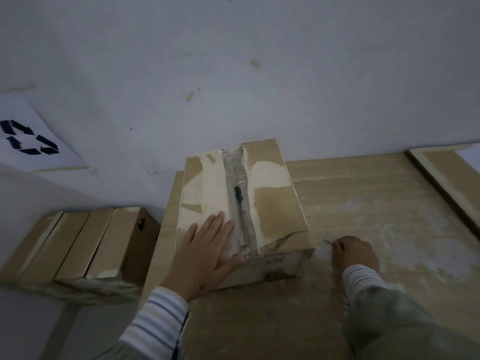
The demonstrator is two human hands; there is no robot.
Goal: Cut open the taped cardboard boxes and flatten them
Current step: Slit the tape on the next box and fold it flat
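At the left edge of the pale wood-grain table (363,193), tan taped cardboard box (275,209), your left hand (205,255) flat, fingers released on its top, your right hand (354,253) curled beside it, grasp cannot be told.

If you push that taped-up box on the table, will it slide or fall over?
Probably slide. The box is low and wide and sits flat on the table, so tipping looks unlikely. Its seam is still taped, so it should stay stiff, though the near corner looks crumpled. The left hand lies flat on top.

Taped box (241,203) on wooden table (363,198)
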